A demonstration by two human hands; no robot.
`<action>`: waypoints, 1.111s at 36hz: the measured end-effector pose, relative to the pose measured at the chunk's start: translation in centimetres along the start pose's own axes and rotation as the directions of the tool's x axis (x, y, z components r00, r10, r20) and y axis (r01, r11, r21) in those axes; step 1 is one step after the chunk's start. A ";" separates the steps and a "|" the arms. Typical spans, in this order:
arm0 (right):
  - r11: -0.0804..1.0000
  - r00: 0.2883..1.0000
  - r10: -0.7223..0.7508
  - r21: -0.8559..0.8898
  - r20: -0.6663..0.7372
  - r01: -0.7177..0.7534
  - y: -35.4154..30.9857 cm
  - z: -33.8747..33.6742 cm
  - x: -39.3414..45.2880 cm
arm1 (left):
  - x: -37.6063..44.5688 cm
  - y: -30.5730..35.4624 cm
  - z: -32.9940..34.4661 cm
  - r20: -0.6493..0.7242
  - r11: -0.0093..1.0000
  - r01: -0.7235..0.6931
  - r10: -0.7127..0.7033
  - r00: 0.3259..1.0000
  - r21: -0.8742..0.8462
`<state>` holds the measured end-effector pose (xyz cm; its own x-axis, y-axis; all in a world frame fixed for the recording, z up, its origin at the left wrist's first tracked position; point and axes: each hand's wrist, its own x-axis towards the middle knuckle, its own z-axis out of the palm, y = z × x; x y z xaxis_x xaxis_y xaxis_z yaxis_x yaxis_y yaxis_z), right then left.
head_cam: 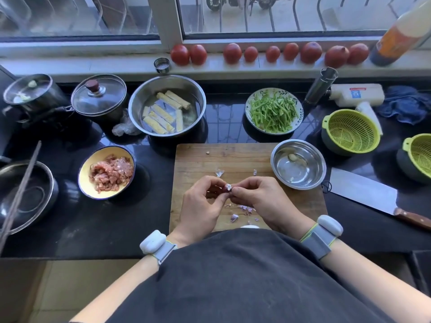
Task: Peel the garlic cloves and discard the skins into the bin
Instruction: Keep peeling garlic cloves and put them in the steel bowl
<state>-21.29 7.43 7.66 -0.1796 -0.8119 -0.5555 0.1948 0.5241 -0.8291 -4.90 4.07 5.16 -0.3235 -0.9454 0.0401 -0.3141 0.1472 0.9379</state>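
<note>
Wooden board [198, 159]: two hands [231, 201], one clove [227, 188]

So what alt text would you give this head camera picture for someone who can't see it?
Seen from above, a person's left hand and right hand pinch a garlic clove over a wooden cutting board strewn with garlic skins. Bowls of food, pots, a cleaver and a windowsill row of tomatoes surround it.

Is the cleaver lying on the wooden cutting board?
No, the cleaver lies on the dark counter to the right of the cutting board, with its blade pointing toward the steel bowl.
</note>
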 end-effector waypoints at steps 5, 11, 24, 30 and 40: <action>0.990 0.994 0.091 0.100 0.065 -0.097 -0.2 0.1 -0.2 | 0.2 -0.1 -0.1 0.015 0.987 -0.117 0.116 0.993 0.113; 0.988 0.987 0.134 0.062 0.087 -0.140 -1.0 -0.2 -0.1 | 0.7 0.0 -0.5 0.080 0.977 -0.171 0.161 0.984 0.130; 0.973 0.969 0.224 -0.084 0.107 -0.215 -2.1 -0.3 0.0 | 0.8 0.0 -0.7 0.243 0.885 -0.341 0.272 0.931 0.316; 0.973 0.969 0.209 -0.122 0.127 -0.194 -2.3 -0.6 0.0 | 1.0 -0.1 -0.6 0.223 0.911 -0.306 0.249 0.942 0.276; 0.970 0.972 0.202 -0.160 0.117 -0.182 -2.1 -0.6 0.1 | 0.9 -0.2 -0.6 0.224 0.915 -0.305 0.249 0.942 0.263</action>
<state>-22.31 6.45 9.27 -0.0224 -0.7137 -0.7001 0.0677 0.6976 -0.7133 -4.58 3.02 5.25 -0.5833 -0.7887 0.1944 -0.4238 0.4997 0.7555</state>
